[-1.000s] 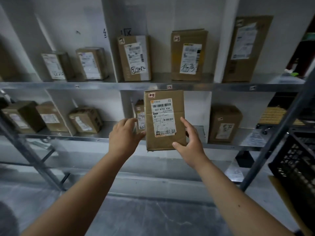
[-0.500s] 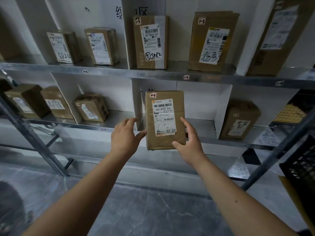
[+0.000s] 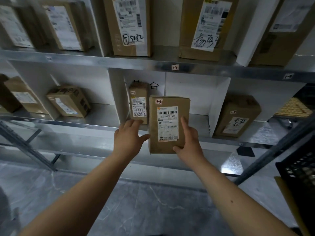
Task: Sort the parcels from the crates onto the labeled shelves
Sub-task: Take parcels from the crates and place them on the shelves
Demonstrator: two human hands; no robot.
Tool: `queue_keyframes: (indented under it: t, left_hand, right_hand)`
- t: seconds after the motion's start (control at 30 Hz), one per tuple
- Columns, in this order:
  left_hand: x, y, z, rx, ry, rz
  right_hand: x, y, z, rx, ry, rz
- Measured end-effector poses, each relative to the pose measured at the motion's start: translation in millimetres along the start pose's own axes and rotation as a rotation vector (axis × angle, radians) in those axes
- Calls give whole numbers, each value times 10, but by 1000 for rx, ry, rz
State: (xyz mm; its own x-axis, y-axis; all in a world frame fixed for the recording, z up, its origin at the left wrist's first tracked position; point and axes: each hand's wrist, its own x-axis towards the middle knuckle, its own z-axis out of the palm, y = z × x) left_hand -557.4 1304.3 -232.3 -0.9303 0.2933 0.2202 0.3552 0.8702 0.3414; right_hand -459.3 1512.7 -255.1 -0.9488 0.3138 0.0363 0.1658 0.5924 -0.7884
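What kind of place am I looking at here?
Most likely a parcel sorting or pickup room. Metal shelves split by white dividers hold cardboard parcels with shipping labels, small number tags mark the shelf edge, and both hands hold up another labelled parcel.

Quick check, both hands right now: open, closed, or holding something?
Left hand: holds the left edge of the upright parcel, thumb on its front.
Right hand: holds the same parcel's lower right edge.
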Motion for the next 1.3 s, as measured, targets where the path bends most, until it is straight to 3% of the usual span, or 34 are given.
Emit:
queue_keyframes:
  t: [0.33,0.83,1.03,1.3]
  left_hand:
    - [494,288,632,-51,-177,25]
    - [1375,190,1078,-145,-319,158]
    - [1652,253,1184,-169,-333,136]
    - [1914,309,1535,-216,-325,77]
  right_hand:
    - [325,537,-151,-224,101,8]
    - [862,840,140,-223,263,17]
    - [1206,1004,158,-356,233,-17]
    - [1554,1488,178,-329,224,-79]
